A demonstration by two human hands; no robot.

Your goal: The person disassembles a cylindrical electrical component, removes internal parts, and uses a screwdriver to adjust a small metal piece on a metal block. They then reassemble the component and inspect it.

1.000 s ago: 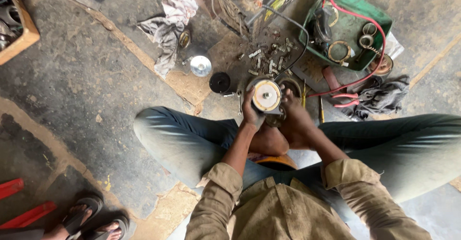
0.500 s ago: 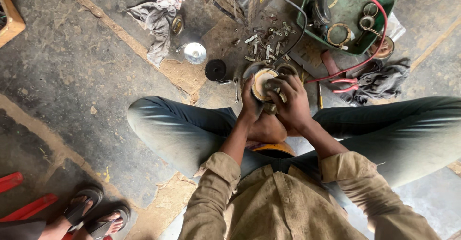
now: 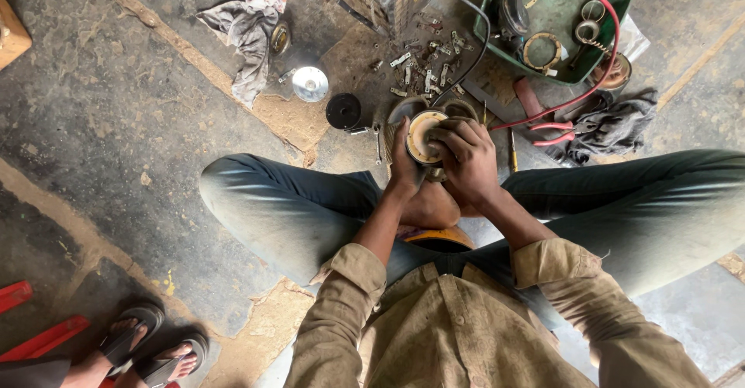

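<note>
Gripping the round part with both hands, left cupping, right clenched over it, I judge work midway: screws lie loose beyond it.

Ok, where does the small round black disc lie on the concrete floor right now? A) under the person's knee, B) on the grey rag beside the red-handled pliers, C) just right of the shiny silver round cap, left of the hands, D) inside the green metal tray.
C: the small round black disc lies on the bare floor just right of the shiny silver round cap, left of the left hand.
</note>
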